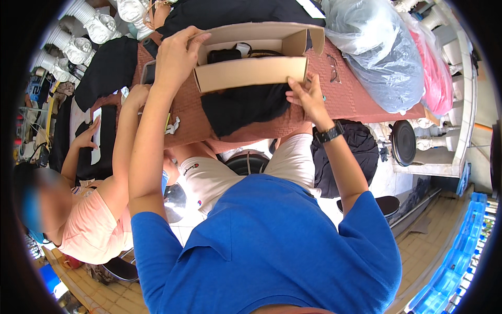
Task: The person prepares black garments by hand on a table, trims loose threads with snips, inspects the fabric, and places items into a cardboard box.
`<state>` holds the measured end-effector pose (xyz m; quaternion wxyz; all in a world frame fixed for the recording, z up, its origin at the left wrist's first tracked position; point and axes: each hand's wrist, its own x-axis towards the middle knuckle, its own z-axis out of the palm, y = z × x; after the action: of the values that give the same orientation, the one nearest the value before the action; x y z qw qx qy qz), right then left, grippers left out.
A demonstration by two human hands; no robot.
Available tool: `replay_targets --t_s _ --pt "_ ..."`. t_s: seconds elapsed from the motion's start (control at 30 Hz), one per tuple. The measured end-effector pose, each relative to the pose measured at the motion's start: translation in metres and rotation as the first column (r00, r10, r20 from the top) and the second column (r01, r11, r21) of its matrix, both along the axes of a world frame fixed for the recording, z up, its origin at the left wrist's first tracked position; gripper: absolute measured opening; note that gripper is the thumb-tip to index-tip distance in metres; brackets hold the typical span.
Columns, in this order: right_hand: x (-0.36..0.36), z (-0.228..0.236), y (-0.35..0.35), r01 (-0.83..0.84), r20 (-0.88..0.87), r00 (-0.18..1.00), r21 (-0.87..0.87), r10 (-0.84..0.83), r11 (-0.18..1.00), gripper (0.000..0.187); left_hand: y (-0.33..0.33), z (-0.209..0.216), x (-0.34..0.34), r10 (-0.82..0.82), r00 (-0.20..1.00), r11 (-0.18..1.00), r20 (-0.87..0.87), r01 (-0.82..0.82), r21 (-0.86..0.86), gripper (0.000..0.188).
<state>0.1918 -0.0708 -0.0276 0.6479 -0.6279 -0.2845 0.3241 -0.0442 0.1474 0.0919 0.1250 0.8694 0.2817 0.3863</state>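
Note:
An open cardboard box (246,75) stands in front of me on the cloth-covered table, long side toward me. My left hand (180,55) grips its left end, with fingertips over the rim. At the front right corner, my right hand (307,98) holds the box between thumb and fingers. Inside lie a black object (224,55), whose kind I cannot make out, a small white piece (243,50) and what looks like a dark cable. The front wall hides the bottom of the box. A folded black cloth (243,110) lies just below the box, at the table's near edge.
Eyeglasses (333,69) lie right of the box on the reddish-brown tablecloth (361,99). A large clear plastic bag (384,57) and a pink one (431,68) fill the right side. Black fabric (235,13) lies behind. Close on my left, a co-worker (97,225) handles black cloth.

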Motion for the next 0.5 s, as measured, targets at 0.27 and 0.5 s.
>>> replay_targets --t_s 0.27,0.5 --pt "-0.014 0.022 -0.039 0.091 0.705 0.575 -0.559 0.415 0.824 0.041 0.011 0.020 0.004 0.028 0.999 0.993 0.022 -0.031 0.114 0.023" --pt "-0.036 0.028 0.103 -0.269 0.893 0.330 -0.221 0.305 0.938 0.030 0.022 0.039 0.008 0.072 0.994 0.996 -0.084 -0.067 0.063 0.028"
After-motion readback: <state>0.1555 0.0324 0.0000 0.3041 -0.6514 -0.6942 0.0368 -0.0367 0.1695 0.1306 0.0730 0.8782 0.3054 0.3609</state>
